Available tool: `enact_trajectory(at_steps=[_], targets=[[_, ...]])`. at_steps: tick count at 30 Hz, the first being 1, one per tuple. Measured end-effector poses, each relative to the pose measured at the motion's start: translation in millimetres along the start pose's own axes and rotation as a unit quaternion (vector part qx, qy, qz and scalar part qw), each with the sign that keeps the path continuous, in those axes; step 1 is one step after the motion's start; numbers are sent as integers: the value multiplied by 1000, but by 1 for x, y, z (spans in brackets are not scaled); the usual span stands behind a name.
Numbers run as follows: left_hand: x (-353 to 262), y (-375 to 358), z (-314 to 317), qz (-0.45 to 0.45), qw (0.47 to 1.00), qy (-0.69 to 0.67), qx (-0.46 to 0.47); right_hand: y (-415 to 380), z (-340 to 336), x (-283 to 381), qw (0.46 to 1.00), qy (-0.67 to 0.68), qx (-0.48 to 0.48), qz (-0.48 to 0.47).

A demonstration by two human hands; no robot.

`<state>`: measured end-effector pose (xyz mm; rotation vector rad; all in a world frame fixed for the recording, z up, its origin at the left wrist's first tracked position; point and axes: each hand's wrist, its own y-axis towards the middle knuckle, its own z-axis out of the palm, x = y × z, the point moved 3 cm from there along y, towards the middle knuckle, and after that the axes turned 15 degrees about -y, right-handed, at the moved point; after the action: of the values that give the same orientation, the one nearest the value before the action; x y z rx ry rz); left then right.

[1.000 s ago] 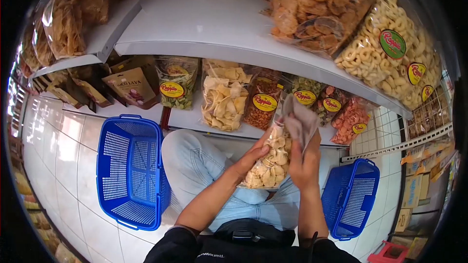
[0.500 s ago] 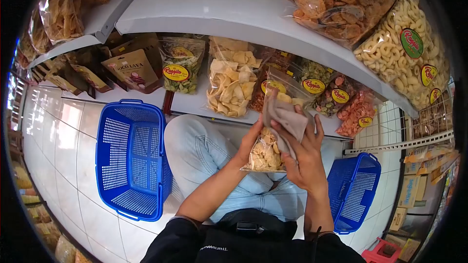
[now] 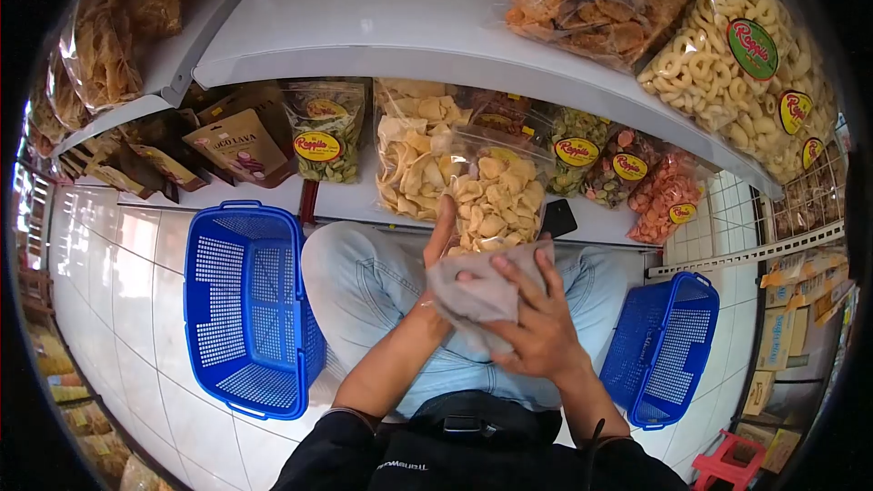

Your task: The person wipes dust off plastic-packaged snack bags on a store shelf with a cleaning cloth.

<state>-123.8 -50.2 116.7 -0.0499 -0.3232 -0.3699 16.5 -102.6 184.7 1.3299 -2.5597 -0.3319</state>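
Note:
My left hand (image 3: 440,238) holds a clear bag of pale crackers (image 3: 492,193) upright in front of the lower shelf, gripping its left side and bottom. My right hand (image 3: 535,325) grips a crumpled grey cloth (image 3: 476,292) and presses it against the bottom of that bag. Both hands are above my lap, over light blue jeans.
An open blue basket (image 3: 247,305) stands on the tiled floor at my left, another blue basket (image 3: 657,350) at my right. The white lower shelf (image 3: 346,203) carries several labelled snack bags and a dark phone (image 3: 556,216). An upper shelf (image 3: 382,32) overhangs with large cracker bags.
The bag has been raised and turned upright toward the shelf. My right hand with the cloth slid down from the bag's top to its bottom.

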Motion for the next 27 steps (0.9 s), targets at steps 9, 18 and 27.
enact_trajectory(at_steps=[9, 18, 27], targets=[[-9, 9, -24, 55, 995, -60, 55, 25, -5, -63, 945, 133, -171, 246], [-15, 6, -14, 92, 994, -24, 55, 54, -11, -85, 972, 49, -135, 185], [-35, -4, -20, 189, 981, 5, -32, -5, 20, -24, 974, 193, -112, 46]])
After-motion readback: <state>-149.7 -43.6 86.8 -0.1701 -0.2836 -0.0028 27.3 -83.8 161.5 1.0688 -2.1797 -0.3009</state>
